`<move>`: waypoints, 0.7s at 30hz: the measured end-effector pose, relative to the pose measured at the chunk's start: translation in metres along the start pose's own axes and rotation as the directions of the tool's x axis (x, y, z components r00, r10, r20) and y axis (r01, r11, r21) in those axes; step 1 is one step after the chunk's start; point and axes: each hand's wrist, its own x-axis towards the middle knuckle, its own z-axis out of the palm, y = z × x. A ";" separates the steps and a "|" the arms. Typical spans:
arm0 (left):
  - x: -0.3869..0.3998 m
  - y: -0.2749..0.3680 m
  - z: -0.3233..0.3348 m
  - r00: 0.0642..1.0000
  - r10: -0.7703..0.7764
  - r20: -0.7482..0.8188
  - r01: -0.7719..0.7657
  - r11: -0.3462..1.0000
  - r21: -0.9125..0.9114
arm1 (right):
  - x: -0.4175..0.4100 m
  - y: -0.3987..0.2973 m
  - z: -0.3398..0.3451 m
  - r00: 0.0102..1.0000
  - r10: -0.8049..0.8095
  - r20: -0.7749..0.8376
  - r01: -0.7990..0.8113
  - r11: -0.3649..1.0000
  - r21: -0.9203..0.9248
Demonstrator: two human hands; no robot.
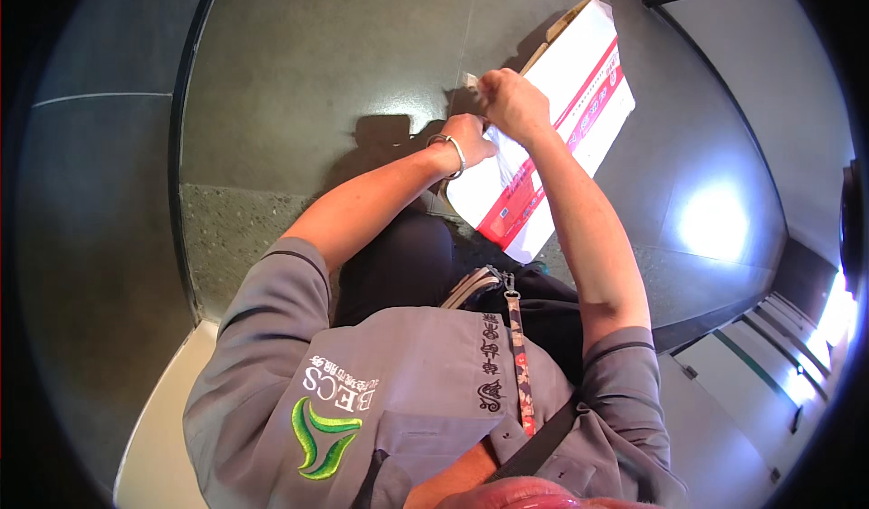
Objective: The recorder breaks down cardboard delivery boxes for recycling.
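Observation:
A white and red cardboard box [584, 95], bearing writing, lies slanted in front of me, its brown inner or rear edge showing at the upper left. My left hand [468, 139], with a bangle at the wrist, rests at the box's left edge, fingers bent against its face. Close beside it, my right hand [512, 102] is curled over the same edge, pinching a small pale piece [470, 81] that looks like tape or film. Thin, shiny, clear material [502, 163] seems to run over the box below the hands.
Grey floor tiles [305, 88] surround the box, with a speckled strip [237, 237] nearer me. A dark edging [180, 136] runs down the left. Pale panels [740, 387] stand at lower right. My dark-clad knee [400, 265] is just below my left forearm.

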 end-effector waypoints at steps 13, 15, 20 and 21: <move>-0.005 -0.054 -0.001 0.999 0.011 0.045 -0.004 0.987 -0.158 | -0.038 0.023 -0.009 0.994 -0.091 0.065 -0.015 0.472 0.881; -0.001 -0.051 -0.010 0.999 0.002 0.046 0.005 0.989 -0.145 | -0.004 -0.004 -0.018 0.988 -0.146 0.047 0.063 0.665 0.744; 0.027 -0.068 -0.015 0.997 0.071 0.035 -0.069 0.996 -0.048 | 0.074 -0.038 0.039 0.920 -0.358 -0.161 0.362 0.932 -0.005; 0.030 -0.076 -0.012 0.998 0.054 0.029 -0.051 0.995 -0.085 | 0.077 -0.034 0.049 0.922 -0.353 -0.157 0.358 0.934 -0.002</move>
